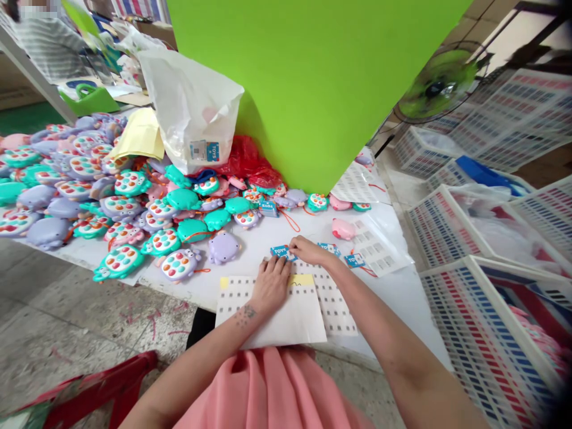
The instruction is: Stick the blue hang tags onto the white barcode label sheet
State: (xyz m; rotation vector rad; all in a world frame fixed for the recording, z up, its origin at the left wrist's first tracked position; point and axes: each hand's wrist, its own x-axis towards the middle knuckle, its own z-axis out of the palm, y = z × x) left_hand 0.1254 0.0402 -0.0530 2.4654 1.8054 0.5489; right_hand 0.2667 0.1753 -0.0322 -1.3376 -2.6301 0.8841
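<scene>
A pale tabletop (pixel 263 235) stands before a bright green panel (pixel 295 77), with plastic crates (pixel 465 298) along the right. The card tag (pixel 279 251) lies on it just beyond the patterned sheet (pixel 290 325): small, flat and blue, with white "TOYS" lettering, its near edge partly hidden by fingers. The sheet is white, marked with rows of small grey squares and a yellow strip along its far edge; a similar dotted sheet (pixel 337 307) shows beside and beneath it. The left hand (pixel 271 285) lies palm down on the sheet, its grip unclosed, fingers extended to the tag. The right hand (pixel 308 249) has its fingers bent together at the tag's right end; whether that grip pinches anything, I cannot tell. Two similar blue tags (pixel 355 260) lie to the right, near a pink toy (pixel 344 229).
</scene>
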